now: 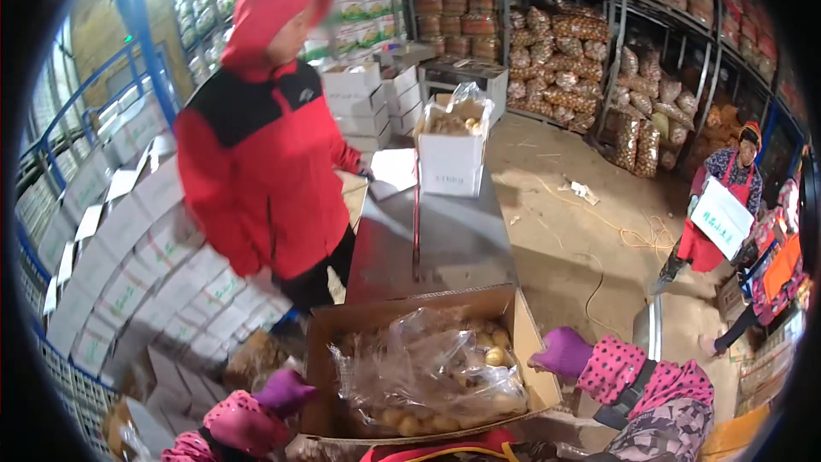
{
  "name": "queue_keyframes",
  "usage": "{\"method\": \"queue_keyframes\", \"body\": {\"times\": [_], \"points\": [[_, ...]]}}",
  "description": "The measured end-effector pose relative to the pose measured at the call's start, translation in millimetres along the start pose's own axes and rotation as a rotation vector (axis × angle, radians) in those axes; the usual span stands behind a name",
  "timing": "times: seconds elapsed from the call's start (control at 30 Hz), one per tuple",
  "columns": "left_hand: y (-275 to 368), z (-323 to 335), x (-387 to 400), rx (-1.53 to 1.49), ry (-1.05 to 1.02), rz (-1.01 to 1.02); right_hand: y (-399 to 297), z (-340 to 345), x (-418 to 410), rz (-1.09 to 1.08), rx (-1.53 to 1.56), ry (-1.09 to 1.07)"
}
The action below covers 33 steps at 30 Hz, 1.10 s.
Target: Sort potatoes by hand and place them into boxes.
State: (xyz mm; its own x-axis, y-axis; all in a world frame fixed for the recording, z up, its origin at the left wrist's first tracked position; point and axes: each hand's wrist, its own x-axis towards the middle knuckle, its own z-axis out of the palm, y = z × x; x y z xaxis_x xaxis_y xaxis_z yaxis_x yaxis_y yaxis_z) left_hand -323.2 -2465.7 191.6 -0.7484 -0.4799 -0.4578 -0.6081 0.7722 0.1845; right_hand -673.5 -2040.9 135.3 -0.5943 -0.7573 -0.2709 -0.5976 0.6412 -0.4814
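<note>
A large open cardboard box (537, 359) stands right in front of me, holding small potatoes (496, 356) partly covered by a clear plastic bag (417, 366). My left hand (285, 391), in a purple knitted glove, is at the left side of this box. At the opposite side, my right hand (561, 353), gloved the same way, grips the box's right edge. How far the left fingers close on the box is hard to tell. Beyond it, on a metal table (449, 244), stands a white carton (451, 163) with a plastic liner and potatoes.
A person in a red hooded jacket (276, 173) stands at the table's left. Another person (718, 205) at the right carries a white box lid (721, 217). White cartons (160, 256) are stacked at left. Shelves hold net sacks (558, 58); a cable (600, 282) lies on the floor.
</note>
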Motion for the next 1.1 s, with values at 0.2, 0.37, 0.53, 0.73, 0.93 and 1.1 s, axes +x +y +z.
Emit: {"method": "queue_keyframes", "body": {"times": [0.2, 0.37, 0.53, 0.73, 0.93, 1.1], "points": [[16.6, -149.3, 184.2, 0.181, 0.113, 0.219, 12.0, -86.0, 155.7, -0.142, -0.161, 0.299], [28.2, -233.4, 293.0, 0.234, 0.273, 0.245, -16.2, -160.5, 253.0, 0.086, 0.022, 0.323], [26.7, -224.2, 381.4, 0.158, 0.316, 0.261, 21.1, -133.4, 321.0, 0.193, -0.148, 0.405], [-11.9, -226.8, 420.8, 0.092, 0.314, 0.228, -13.2, -159.8, 360.3, 0.275, -0.179, 0.270], [-22.5, -231.3, 456.6, 0.048, 0.281, 0.233, -26.5, -171.2, 386.7, 0.333, -0.107, 0.657], [-34.3, -239.6, 467.3, 0.038, 0.281, 0.195, -63.2, -196.2, 356.3, 0.498, 0.035, 0.448]]}}
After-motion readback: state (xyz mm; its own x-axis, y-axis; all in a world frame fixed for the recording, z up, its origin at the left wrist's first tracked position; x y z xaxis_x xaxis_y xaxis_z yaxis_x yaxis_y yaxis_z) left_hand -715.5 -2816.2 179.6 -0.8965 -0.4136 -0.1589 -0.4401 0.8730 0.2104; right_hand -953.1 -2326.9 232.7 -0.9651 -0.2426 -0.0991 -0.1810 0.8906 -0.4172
